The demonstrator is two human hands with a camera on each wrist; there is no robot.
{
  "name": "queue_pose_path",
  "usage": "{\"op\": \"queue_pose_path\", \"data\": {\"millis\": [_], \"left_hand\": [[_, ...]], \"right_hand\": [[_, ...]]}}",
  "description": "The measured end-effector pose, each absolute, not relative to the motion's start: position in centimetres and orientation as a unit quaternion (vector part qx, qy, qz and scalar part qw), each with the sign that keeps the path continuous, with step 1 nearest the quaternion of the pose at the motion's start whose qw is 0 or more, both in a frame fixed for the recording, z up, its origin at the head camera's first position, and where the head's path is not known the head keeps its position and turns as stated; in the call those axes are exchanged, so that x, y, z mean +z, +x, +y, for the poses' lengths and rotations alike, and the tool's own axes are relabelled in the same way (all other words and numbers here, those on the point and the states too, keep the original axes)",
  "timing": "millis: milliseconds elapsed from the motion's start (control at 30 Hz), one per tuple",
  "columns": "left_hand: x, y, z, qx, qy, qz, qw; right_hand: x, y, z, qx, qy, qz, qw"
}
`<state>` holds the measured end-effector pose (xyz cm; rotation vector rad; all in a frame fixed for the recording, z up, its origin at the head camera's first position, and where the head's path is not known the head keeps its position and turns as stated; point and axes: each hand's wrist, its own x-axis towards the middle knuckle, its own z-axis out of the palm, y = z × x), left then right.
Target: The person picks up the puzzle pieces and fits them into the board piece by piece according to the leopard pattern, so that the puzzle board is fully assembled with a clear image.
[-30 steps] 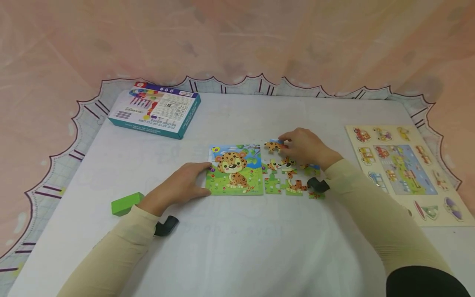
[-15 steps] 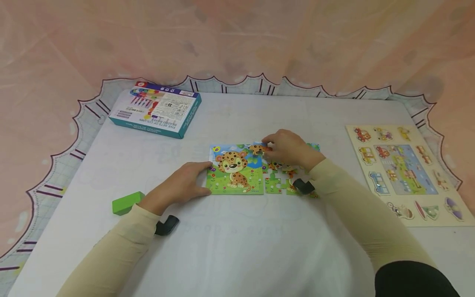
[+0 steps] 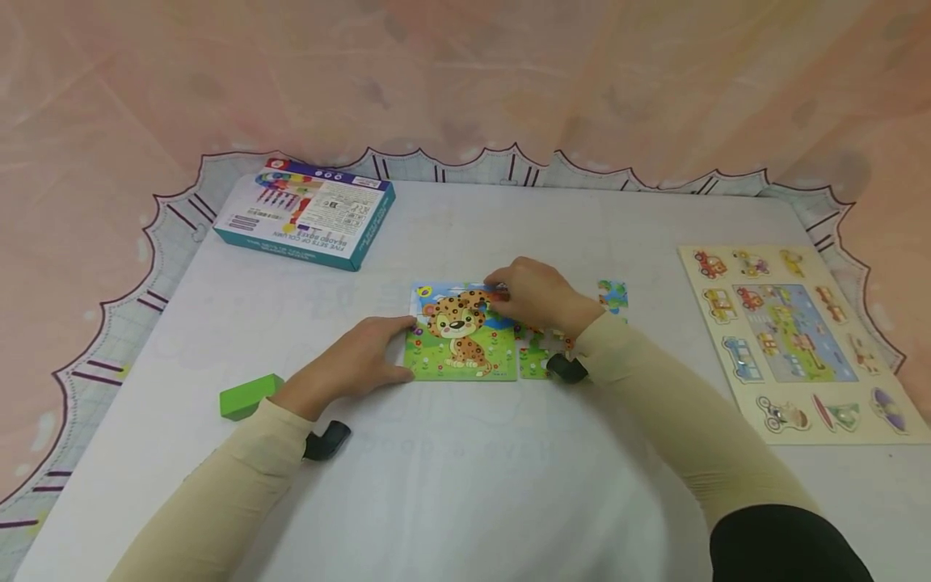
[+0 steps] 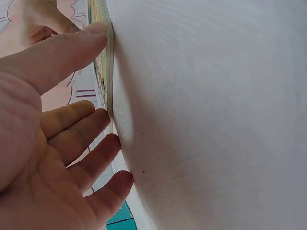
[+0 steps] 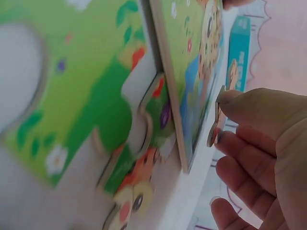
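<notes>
In the head view, a square leopard picture board (image 3: 436,356) lies on the white table. My left hand (image 3: 352,361) is at its left side, thumb and forefinger spread and touching the edge. The left wrist view shows the other fingers loosely extended by the tabletop. My right hand (image 3: 541,297) pinches a leopard-spotted jigsaw piece (image 5: 216,120) between thumb and fingers, holding it raised over the board's upper right part. Beside the board's right edge lie loose jigsaw pieces, among them a green one (image 3: 534,364) and a blue-green one (image 3: 613,295); the right hand and sleeve hide others.
A teal and white box (image 3: 305,214) stands at the back left. Near the left forearm lies a green block (image 3: 250,397). On the right is a cream vehicle puzzle board (image 3: 716,343). A scalloped cloth edge (image 3: 451,168) borders the table's back.
My right hand has carried the spotted piece leftward from among the loose pieces to over the board's upper right. My left hand has stayed at the board's left edge.
</notes>
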<state>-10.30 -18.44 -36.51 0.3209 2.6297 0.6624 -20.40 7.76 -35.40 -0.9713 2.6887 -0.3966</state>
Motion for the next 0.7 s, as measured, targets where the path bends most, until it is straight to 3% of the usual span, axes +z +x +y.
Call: {"op": "queue_pose_path", "data": {"millis": [700], "left_hand": [[-36.7, -10.3, -18.4, 0.239, 0.115, 0.944, 0.199]], "right_hand": [[-36.1, -20.0, 5.5, -0.119, -0.330, 0.928, 0.126]]}}
